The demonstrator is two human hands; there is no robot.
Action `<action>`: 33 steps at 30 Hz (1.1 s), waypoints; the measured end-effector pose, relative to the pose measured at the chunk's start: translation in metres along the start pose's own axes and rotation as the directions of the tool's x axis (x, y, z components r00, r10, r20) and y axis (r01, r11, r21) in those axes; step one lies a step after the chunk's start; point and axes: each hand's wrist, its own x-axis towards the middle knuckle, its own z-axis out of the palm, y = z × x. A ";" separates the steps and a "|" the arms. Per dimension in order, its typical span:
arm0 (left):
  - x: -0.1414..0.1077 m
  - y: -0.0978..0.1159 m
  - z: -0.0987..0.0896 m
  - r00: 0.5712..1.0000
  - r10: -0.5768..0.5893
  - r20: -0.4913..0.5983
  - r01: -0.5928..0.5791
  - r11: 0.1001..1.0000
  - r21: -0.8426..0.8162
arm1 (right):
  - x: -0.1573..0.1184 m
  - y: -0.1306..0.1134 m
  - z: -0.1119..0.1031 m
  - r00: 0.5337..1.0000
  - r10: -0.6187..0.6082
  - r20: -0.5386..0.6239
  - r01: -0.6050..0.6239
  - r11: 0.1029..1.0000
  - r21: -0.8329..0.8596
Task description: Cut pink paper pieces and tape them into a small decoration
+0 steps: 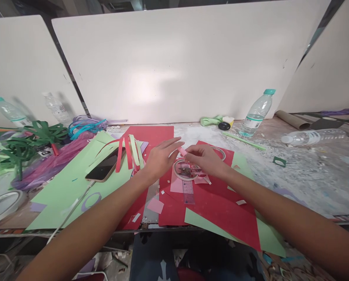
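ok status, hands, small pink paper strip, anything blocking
Right hand pinching small pink paper strip. Left hand beside it, fingers extended, contact unclear. Round pale tape roll, clear plastic ruler close by, likely not blocking.

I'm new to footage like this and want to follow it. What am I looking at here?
There is no machine: these are a person's two bare hands, filmed by a camera worn on the head, looking forward and down. The right hand pinches a small pale pink paper piece; the left hand, fingers outstretched, is close beside it. On the worktable lie large red paper sheets, light green paper sheets, a clear plastic ruler and a dark-screened phone.
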 end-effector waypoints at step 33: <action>0.004 0.006 -0.004 0.964 -0.203 0.171 0.241 0.940 -0.241 | 0.001 0.004 0.000 1.000 -0.026 0.013 0.023 0.981 0.195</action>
